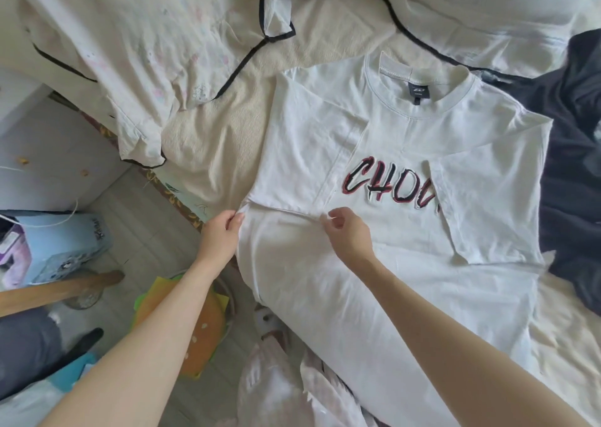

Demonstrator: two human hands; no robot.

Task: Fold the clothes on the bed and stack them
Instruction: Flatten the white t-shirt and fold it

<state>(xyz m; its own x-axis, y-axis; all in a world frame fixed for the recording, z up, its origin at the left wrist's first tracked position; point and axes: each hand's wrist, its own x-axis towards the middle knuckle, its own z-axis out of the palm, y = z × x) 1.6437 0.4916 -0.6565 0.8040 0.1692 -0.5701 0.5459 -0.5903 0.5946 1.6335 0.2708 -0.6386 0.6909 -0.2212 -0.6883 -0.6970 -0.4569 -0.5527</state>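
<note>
On the floor left of the left hand (218, 231) lies a burger-shaped cushion (192, 322). That hand's fingers (235, 220) pinch the side edge of the white T-shirt (374, 264), spread face up on the bed (201, 140). Just right, the right hand (346, 231) pinches the folded sleeve's corner. Beyond its fingers, far right, lies a dark garment (572, 173).

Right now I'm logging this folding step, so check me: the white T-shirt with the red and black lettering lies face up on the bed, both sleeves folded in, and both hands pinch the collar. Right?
Not quite. The head view shows the left hand and right hand pinching the folded left sleeve's lower edge, not the collar, on the white T-shirt with red and black lettering. The rest stands.
</note>
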